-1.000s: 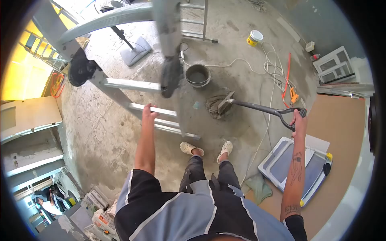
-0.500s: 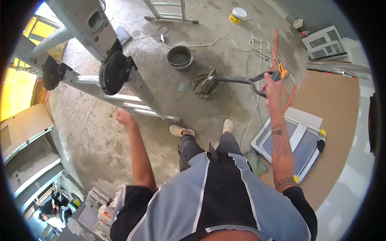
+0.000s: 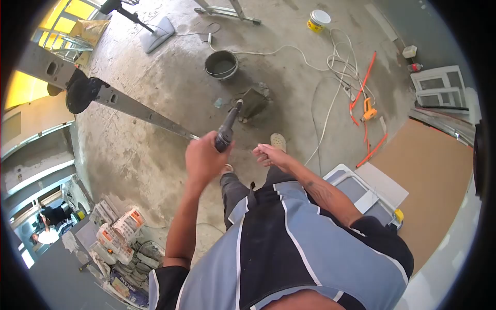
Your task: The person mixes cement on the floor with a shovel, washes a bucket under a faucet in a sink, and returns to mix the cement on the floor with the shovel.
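My left hand (image 3: 202, 159) is closed around the dark grip of a shovel (image 3: 228, 128). The shaft slants away from me, and the flat blade (image 3: 254, 103) rests on the floor at a damp, mortar-smeared patch. To the right of the grip, my right hand (image 3: 270, 155) hangs free in front of my body, fingers loosely half curled and nothing visible in them. Just beyond the blade stands a black bucket (image 3: 221, 65) with grey contents. A small pale blue scrap (image 3: 218, 102) lies near the blade.
A metal ladder (image 3: 144, 114) leans in from the left. Cables (image 3: 338, 57), orange strips (image 3: 363, 80) and an orange tool (image 3: 369, 110) lie at the right, beside a brown board (image 3: 429, 175). A white-lidded bucket (image 3: 319, 20) stands farther back. Bags (image 3: 128, 222) are at lower left; another person (image 3: 47, 235) is beyond.
The shovel has passed from my right hand to my left, and its handle has swung from the right side towards me. My right hand has come in before my body. The view has shifted.
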`<state>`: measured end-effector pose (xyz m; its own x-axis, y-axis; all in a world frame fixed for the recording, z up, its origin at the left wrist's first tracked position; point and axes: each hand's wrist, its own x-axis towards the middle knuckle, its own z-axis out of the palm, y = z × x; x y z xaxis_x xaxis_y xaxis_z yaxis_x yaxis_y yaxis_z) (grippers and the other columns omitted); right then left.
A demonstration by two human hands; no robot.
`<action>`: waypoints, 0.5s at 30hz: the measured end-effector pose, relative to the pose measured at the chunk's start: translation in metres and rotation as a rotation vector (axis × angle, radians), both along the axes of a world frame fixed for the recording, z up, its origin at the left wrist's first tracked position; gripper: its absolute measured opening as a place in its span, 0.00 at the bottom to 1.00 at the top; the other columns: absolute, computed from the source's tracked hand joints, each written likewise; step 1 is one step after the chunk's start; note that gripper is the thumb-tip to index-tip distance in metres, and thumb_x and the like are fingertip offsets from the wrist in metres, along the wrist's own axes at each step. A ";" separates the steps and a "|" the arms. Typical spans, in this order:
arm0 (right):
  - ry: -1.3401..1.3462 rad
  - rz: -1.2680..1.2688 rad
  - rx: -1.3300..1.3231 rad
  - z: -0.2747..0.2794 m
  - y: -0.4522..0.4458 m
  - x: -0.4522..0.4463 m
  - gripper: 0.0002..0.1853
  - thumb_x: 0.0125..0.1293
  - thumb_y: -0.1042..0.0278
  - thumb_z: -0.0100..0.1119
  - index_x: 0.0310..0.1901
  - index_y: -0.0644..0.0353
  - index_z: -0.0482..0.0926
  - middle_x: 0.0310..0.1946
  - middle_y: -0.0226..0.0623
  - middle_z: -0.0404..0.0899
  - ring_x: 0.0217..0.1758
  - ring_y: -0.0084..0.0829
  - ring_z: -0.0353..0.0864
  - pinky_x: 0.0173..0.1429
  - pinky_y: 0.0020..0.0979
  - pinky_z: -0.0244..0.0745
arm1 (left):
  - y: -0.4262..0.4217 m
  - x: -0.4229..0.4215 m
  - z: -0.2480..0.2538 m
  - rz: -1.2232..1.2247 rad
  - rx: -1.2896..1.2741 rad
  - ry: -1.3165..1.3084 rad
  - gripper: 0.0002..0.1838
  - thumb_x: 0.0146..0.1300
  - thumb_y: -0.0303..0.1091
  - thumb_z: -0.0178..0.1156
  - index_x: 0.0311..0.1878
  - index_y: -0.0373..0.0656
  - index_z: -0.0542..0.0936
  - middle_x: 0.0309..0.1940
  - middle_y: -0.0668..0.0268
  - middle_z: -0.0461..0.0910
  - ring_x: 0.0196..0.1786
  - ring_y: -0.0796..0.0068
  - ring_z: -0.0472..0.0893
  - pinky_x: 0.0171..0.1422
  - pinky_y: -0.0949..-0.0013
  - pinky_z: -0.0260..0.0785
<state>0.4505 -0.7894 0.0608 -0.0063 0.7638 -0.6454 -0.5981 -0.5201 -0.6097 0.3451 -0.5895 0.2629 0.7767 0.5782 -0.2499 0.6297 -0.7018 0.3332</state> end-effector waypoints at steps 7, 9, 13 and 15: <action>0.843 -0.253 -0.146 -0.049 0.039 -0.075 0.59 0.49 0.14 0.39 0.68 0.63 0.54 0.60 0.54 0.65 0.57 0.47 0.72 0.60 0.54 0.68 | -0.038 -0.041 0.135 0.410 -0.160 -0.520 0.11 0.55 0.35 0.69 0.36 0.39 0.80 0.22 0.74 0.75 0.25 0.85 0.69 0.28 0.77 0.61; 0.923 -0.350 -0.147 -0.028 0.075 -0.080 0.57 0.49 0.15 0.41 0.64 0.64 0.60 0.55 0.53 0.69 0.55 0.47 0.74 0.60 0.55 0.68 | -0.059 -0.092 0.179 0.651 -0.039 -0.348 0.11 0.56 0.33 0.68 0.35 0.38 0.77 0.20 0.73 0.72 0.21 0.85 0.68 0.24 0.79 0.59; 0.986 -0.614 -0.137 -0.056 0.134 -0.141 0.38 0.56 0.34 0.58 0.52 0.64 0.67 0.43 0.46 0.72 0.44 0.45 0.77 0.51 0.51 0.74 | -0.129 -0.203 0.178 1.182 -0.046 -0.430 0.13 0.60 0.36 0.65 0.32 0.39 0.72 0.16 0.70 0.69 0.15 0.82 0.67 0.20 0.76 0.58; 0.849 -0.565 -0.252 -0.116 0.127 -0.195 0.22 0.60 0.55 0.62 0.44 0.64 0.69 0.34 0.43 0.72 0.35 0.41 0.77 0.40 0.47 0.77 | -0.153 -0.264 0.135 1.283 -0.180 -0.523 0.16 0.63 0.41 0.63 0.30 0.40 0.70 0.14 0.70 0.67 0.14 0.81 0.66 0.18 0.75 0.57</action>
<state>0.2554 -0.6626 -0.0557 -0.2159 0.6411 -0.7365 -0.9737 -0.0854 0.2111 0.0806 -0.7428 0.3979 -0.2386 0.9396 -0.2452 0.5683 0.3399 0.7494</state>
